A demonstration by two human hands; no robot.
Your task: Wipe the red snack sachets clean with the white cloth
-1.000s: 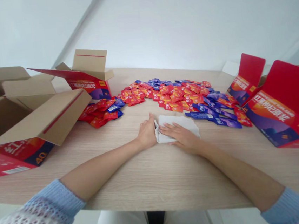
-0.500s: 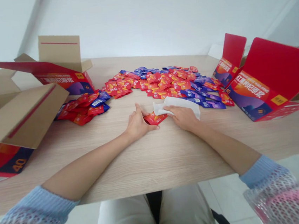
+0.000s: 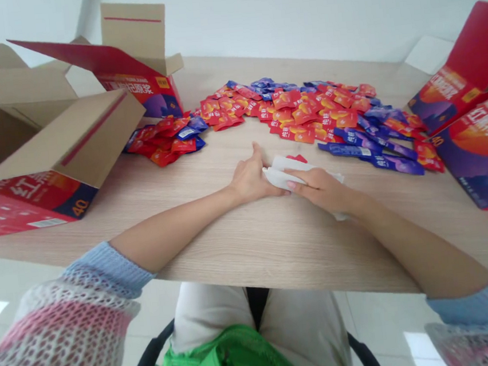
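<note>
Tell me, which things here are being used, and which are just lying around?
Being used:
left hand
right hand
white sheet
red sachet peeking out from it

Just lying around:
heap of red and blue sachets
open cardboard cartons
red printed box
green bag

Surface: light wood-grain table top (image 3: 216, 254), its front edge running across the lower part of the view.
Main spread: loose red and blue sachets (image 3: 306, 111) in a broad, overlapping layer across the far middle of the table.
Blue row: blue sachets (image 3: 393, 164) lying end to end along the spread's right-front margin.
Left heap: smaller pile of red and blue sachets (image 3: 164, 141), separate from the main spread and touching no carton.
Far left: red printed carton (image 3: 34, 203) on its side, kraft flaps open, marked "40".
Back left: open red carton (image 3: 139, 83), flaps raised.
Right edge: two open red cartons (image 3: 483, 154), just beside the sachets.
</note>
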